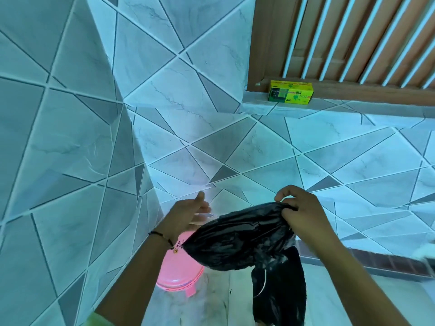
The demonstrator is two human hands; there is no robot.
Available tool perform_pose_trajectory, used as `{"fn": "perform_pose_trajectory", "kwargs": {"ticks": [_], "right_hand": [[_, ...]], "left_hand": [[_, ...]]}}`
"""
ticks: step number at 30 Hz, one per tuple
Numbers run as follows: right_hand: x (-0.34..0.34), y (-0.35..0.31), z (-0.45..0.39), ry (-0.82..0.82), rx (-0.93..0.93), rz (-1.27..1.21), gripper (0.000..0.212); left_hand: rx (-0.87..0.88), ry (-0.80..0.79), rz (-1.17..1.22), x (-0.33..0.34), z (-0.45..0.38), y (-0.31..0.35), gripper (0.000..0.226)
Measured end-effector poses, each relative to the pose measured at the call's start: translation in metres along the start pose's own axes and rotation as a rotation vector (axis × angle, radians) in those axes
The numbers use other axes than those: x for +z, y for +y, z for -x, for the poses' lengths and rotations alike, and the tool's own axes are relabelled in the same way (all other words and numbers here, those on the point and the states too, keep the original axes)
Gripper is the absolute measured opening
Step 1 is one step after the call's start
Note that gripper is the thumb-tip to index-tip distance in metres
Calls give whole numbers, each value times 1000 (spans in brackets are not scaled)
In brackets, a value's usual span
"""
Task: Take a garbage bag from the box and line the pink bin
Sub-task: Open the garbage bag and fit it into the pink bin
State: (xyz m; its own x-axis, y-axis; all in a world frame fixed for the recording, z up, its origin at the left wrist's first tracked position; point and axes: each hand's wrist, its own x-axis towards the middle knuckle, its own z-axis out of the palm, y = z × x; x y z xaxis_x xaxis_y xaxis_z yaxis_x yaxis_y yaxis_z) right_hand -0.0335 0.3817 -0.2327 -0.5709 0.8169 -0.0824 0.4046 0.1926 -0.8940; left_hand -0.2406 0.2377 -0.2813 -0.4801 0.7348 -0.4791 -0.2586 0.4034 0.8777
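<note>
A black garbage bag (240, 241) billows in the air above the floor, its lower part hanging down at the bottom centre. My right hand (301, 210) pinches its upper edge between fingers and thumb. My left hand (188, 212) hovers just left of the bag with fingers spread and holds nothing. The pink bin (179, 274) stands on the floor in the corner below my left wrist, partly hidden by the bag and my arm. The yellow-green bag box (291, 92) lies on the window ledge, far above both hands.
Tiled walls meet in a corner on the left and behind the bin. A wooden window frame with white bars (341, 38) sits at upper right above the ledge. Pale floor tiles (211, 302) lie below, with a dark strip along the wall base at right.
</note>
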Motion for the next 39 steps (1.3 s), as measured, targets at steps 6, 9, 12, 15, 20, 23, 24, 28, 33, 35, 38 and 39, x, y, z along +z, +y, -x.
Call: {"fn": "perform_pose_trajectory", "kwargs": {"ticks": [6, 9, 12, 15, 20, 23, 24, 28, 33, 35, 38, 39], "right_hand": [[29, 0, -3, 102, -23, -23, 24], [29, 6, -2, -94, -200, 214, 20], [18, 25, -12, -248, -312, 649, 26], [3, 36, -25, -210, -248, 881, 20], [-49, 49, -45, 82, 35, 928, 22], [-86, 64, -52, 318, 241, 219, 25], [-91, 66, -51, 335, 300, -69, 23], [-82, 62, -47, 207, 468, -787, 29], [-73, 59, -64, 222, 434, -513, 23], [-73, 63, -72, 227, 371, -347, 16], [-80, 64, -76, 250, 261, -70, 21], [-83, 62, -74, 227, 209, -4, 22]], "left_hand": [[271, -146, -703, 49, 22, -3, 47], [373, 175, -656, 53, 15, -2, 24], [369, 377, -730, 40, 2, 3, 14], [323, 441, -846, 30, -10, -1, 15], [177, 602, -966, 1, -22, -13, 19], [86, 663, -999, -24, -27, -25, 20], [55, 656, -1016, -29, -28, -28, 20], [193, 509, -1020, -12, -27, -34, 26], [769, 310, -1238, 25, -19, -28, 46], [903, 159, -1445, 26, -17, -26, 32], [752, 82, -1602, 13, -32, -34, 27], [588, 119, -1542, 5, -35, -34, 31]]}}
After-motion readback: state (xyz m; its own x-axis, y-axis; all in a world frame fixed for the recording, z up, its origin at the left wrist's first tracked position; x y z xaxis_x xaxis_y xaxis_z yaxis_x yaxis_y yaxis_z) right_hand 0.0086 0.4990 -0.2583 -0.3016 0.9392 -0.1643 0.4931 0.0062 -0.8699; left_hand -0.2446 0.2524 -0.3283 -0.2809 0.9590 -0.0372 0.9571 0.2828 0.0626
